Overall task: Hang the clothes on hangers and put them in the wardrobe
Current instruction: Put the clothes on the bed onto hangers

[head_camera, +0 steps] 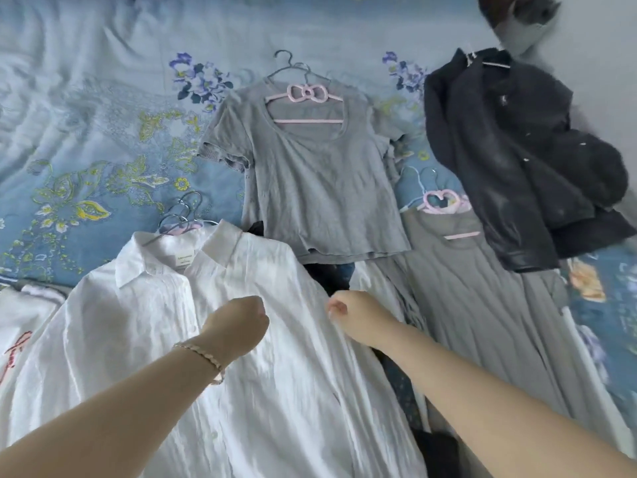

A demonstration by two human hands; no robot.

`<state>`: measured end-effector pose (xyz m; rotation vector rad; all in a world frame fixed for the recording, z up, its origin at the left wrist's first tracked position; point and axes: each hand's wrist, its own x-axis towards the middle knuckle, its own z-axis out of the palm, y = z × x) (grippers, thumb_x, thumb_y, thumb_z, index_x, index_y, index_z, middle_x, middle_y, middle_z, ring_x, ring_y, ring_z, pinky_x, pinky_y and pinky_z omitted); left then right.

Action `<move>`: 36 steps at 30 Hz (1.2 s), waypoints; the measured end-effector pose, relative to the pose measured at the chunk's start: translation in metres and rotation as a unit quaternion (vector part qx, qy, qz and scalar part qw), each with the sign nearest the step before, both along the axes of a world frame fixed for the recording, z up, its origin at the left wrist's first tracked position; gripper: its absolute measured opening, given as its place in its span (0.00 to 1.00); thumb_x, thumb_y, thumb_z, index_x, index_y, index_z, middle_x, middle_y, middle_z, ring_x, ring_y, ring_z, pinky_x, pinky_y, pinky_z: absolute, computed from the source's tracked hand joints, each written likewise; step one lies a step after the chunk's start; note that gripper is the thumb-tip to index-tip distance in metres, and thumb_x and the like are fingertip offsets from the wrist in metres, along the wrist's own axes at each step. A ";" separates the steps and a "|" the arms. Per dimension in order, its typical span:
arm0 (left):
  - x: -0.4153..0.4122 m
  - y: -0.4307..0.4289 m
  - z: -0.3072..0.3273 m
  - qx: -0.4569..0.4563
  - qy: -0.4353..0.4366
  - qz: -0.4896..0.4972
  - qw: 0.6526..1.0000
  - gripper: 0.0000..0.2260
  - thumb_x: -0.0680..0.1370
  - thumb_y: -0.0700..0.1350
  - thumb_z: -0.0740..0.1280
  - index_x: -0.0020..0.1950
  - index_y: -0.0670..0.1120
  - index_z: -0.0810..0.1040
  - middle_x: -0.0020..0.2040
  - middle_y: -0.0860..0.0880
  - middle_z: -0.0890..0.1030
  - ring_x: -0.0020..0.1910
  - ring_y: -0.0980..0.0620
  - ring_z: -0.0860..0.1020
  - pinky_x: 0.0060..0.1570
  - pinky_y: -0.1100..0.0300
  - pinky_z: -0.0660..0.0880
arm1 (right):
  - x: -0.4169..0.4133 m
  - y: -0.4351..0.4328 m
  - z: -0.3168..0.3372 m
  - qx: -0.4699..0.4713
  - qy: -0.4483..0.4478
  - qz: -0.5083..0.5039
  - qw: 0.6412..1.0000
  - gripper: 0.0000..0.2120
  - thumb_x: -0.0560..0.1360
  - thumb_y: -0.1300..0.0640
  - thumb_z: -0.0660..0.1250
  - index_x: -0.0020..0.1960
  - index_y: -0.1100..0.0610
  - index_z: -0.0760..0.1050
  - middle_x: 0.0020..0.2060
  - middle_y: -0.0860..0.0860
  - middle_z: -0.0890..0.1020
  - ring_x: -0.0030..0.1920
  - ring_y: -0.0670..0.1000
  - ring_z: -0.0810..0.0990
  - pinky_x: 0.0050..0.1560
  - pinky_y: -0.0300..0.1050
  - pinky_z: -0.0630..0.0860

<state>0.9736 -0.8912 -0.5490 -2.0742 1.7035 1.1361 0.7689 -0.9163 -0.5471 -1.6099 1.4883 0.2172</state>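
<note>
A white collared shirt lies spread on the bed, with metal hanger hooks sticking out above its collar. My left hand is closed on the shirt's front placket. My right hand pinches the shirt's right edge. Behind it a grey T-shirt lies on a pink bow hanger. To the right a grey dress sits on a pink heart hanger. A dark fleecy jacket on a hanger lies at the far right.
Everything rests on a blue floral bedsheet. A white garment with red lettering lies at the left edge. Dark clothing shows between the white shirt and the grey dress. A grey and dark object sits at the top right.
</note>
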 end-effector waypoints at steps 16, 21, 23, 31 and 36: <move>-0.262 -0.052 0.007 -0.056 -0.003 0.143 0.988 0.10 0.77 0.36 0.57 0.50 0.41 0.78 0.47 0.42 0.81 0.41 0.46 0.77 0.44 0.54 0.77 | -0.309 -0.091 -0.036 -0.088 0.149 -0.014 0.985 0.16 0.78 0.63 0.57 0.65 0.59 0.72 0.66 0.53 0.71 0.62 0.54 0.73 0.59 0.41 0.67; -0.278 -0.078 -0.013 -0.073 0.003 0.202 0.977 0.11 0.78 0.38 0.57 0.51 0.41 0.78 0.45 0.42 0.81 0.37 0.46 0.74 0.41 0.53 0.76 | -0.306 -0.159 -0.070 -0.117 0.102 0.023 0.988 0.19 0.78 0.64 0.58 0.69 0.61 0.67 0.69 0.54 0.67 0.66 0.55 0.70 0.67 0.44 0.65; -0.279 -0.088 -0.021 -0.082 -0.006 0.209 0.975 0.11 0.78 0.39 0.57 0.51 0.42 0.78 0.44 0.43 0.81 0.34 0.48 0.72 0.38 0.54 0.74 | -0.298 -0.193 -0.083 -0.141 0.096 0.023 0.985 0.21 0.77 0.65 0.58 0.70 0.62 0.65 0.70 0.55 0.64 0.68 0.56 0.67 0.68 0.45 0.63; -0.280 -0.109 -0.042 -0.093 -0.004 0.249 0.964 0.09 0.77 0.41 0.58 0.48 0.48 0.78 0.44 0.49 0.81 0.45 0.47 0.78 0.49 0.52 0.77 | -0.301 -0.272 -0.129 -0.125 0.150 -0.015 0.981 0.34 0.72 0.59 0.71 0.71 0.62 0.58 0.70 0.59 0.62 0.71 0.57 0.60 0.70 0.45 0.57; -0.290 -0.098 -0.044 -0.066 -0.008 0.246 0.967 0.09 0.78 0.42 0.58 0.47 0.49 0.78 0.44 0.49 0.82 0.44 0.46 0.79 0.47 0.51 0.77 | -0.321 -0.272 -0.132 -0.228 0.189 0.024 0.955 0.17 0.74 0.60 0.67 0.61 0.62 0.73 0.62 0.60 0.68 0.63 0.60 0.64 0.62 0.45 0.58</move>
